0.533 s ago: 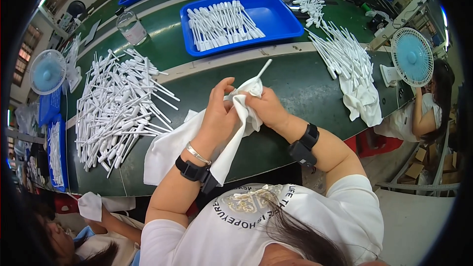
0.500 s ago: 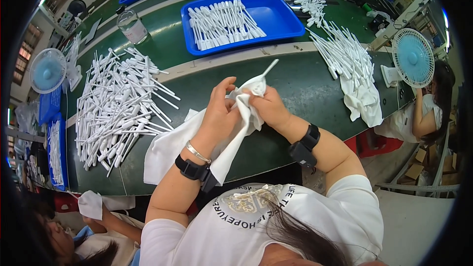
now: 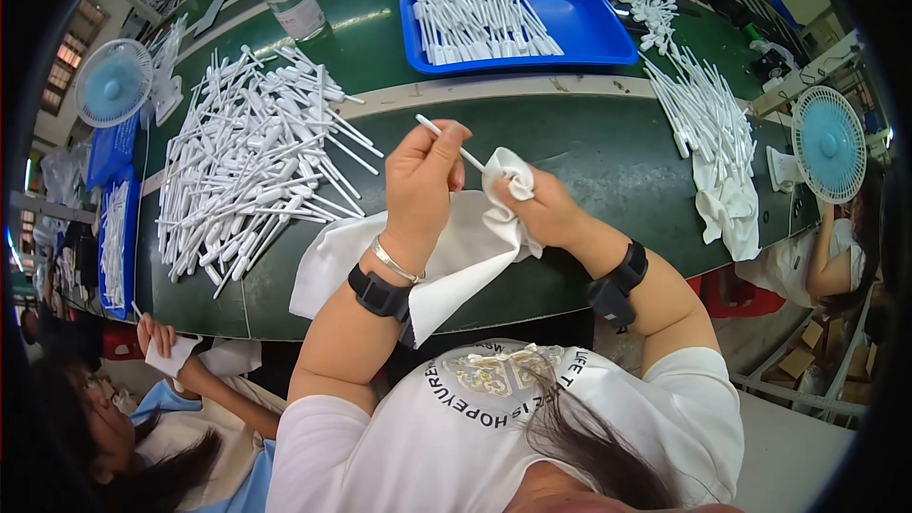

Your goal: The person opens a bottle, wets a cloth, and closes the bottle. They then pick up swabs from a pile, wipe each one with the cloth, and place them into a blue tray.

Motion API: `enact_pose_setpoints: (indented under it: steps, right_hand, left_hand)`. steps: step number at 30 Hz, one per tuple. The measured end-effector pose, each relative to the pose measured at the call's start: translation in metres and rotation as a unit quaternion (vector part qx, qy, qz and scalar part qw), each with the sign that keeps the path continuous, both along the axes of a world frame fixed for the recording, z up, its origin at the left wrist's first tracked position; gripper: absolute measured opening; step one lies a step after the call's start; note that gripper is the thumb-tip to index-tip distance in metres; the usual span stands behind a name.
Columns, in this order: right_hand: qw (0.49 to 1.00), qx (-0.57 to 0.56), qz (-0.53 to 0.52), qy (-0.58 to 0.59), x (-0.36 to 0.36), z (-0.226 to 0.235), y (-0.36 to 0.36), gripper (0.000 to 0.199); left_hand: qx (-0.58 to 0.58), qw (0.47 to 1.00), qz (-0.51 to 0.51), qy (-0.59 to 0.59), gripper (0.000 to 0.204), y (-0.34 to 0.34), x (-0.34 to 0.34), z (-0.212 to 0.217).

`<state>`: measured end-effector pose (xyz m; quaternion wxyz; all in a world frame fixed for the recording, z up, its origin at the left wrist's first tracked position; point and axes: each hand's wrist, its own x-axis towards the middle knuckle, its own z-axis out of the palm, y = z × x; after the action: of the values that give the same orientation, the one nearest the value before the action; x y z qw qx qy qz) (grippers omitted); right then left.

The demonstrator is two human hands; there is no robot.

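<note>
My left hand (image 3: 423, 176) pinches the thin shaft of a white plastic stick (image 3: 473, 161), whose tip pokes out past the fingers. The stick slants down to the right into a bunched fold of white cloth (image 3: 470, 271). My right hand (image 3: 543, 211) is closed around that fold, hiding the stick's other end. The rest of the cloth hangs below my hands and lies over the near table edge, under my left wrist. To the left is a large loose pile of similar white sticks (image 3: 252, 157) with thicker ends.
Beyond my hands stands a blue tray (image 3: 598, 33) with sticks laid in rows. More sticks (image 3: 703, 104) lie at the right beside a crumpled cloth (image 3: 727, 214). A clear bottle (image 3: 296, 9) and two fans (image 3: 112, 83) are around. Other people (image 3: 171, 418) sit left and right.
My left hand has gone from the cloth to the stick's shaft, which now points up-left instead of up-right. My right hand keeps the cloth bunched. The view has shifted a little.
</note>
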<state>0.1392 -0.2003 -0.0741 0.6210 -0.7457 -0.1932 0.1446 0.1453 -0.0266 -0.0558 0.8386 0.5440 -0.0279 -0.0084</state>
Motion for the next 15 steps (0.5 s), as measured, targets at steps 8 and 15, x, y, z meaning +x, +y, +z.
enact_pose_setpoints:
  steps: [8,15]
  right_hand:
    - [0.971,0.127,-0.177,0.102,0.018,-0.012,-0.005,0.023]
    - [0.996,-0.032,-0.056,-0.068,0.004,-0.009,0.006,0.026]
  left_hand:
    - [-0.124,0.989,0.084,-0.004,0.02,0.017,0.014,-0.005]
    - [0.127,0.99,-0.042,-0.046,0.018,-0.01,-0.001,-0.004]
